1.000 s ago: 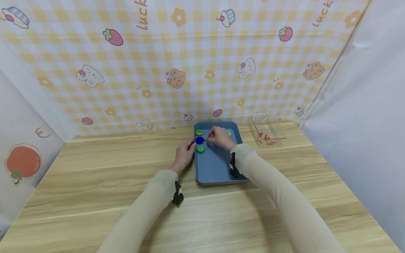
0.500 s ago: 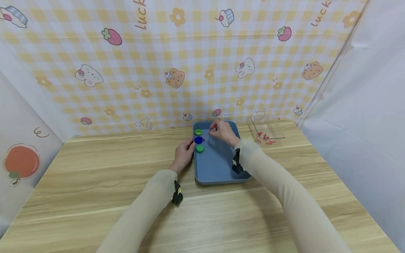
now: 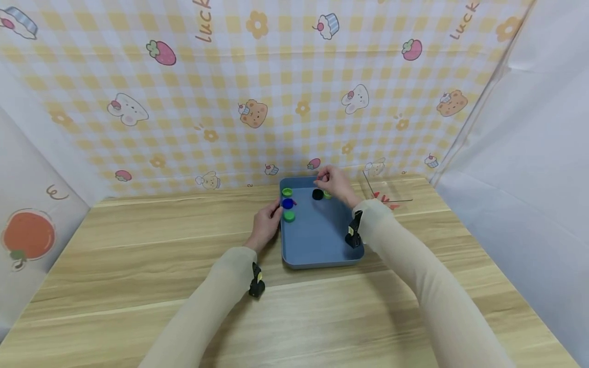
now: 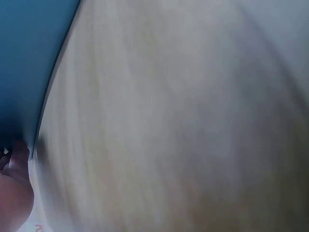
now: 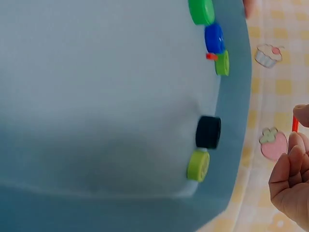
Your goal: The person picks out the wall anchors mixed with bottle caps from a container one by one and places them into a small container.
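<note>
My left hand [image 3: 265, 225] grips the left rim of the blue-grey tray [image 3: 322, 266]; its thumb lies by the tray wall in the left wrist view. Raised over the tray's back edge, my right hand [image 3: 338, 185] pinches a small red stick [image 5: 295, 124] between thumb and fingers. Along the tray's left side sit a light green cap [image 3: 287, 192], a blue cap [image 3: 287, 203] and a green cap [image 3: 289, 216]. Another short red stick [image 5: 211, 56] lies against the blue one. Below my right hand are a black cap [image 3: 317, 194] and a yellow-green cap [image 5: 198, 166].
To the right of the tray stands a clear box [image 3: 400, 194] with several red sticks [image 3: 385, 200] in it. A checked, patterned cloth [image 3: 285, 128] hangs right behind the tray. White sheets [image 3: 520, 168] close off both sides of the wooden table [image 3: 161, 266].
My right hand has risen from beside the blue cap and moved back and to the right, uncovering the black cap. My left hand has stayed at the tray rim.
</note>
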Available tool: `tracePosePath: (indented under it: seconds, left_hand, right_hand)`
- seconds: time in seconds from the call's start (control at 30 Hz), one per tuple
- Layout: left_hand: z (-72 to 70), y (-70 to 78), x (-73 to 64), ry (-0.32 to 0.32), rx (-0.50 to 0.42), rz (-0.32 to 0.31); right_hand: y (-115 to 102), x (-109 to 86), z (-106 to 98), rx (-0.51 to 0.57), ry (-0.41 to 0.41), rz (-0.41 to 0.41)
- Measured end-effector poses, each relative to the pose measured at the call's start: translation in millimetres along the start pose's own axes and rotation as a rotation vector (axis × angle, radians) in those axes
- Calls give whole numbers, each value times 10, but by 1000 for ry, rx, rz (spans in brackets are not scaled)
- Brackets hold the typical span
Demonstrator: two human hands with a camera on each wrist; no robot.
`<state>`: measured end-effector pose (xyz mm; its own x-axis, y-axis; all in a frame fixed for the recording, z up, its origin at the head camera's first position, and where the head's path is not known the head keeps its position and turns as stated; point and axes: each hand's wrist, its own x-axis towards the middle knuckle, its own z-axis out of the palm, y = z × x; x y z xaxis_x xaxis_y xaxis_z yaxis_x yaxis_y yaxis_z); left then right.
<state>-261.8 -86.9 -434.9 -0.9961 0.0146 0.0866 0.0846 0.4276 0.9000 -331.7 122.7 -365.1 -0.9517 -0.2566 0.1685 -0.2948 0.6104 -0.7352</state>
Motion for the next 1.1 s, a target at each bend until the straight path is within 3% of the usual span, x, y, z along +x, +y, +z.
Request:
tracePosePath:
  seconds: [0.4,0.63,1.1]
  left_hand:
    - [2,-27,8,-5,-6,15]
    - [10,-29,8,0,1,15]
    - [1,-35,18,-11,4,11]
  right_hand:
    - [192,-62,-375,-16,136,89]
    - [420,-176,-594,48,179,138]
    - [835,-425,-909,-132,253,216]
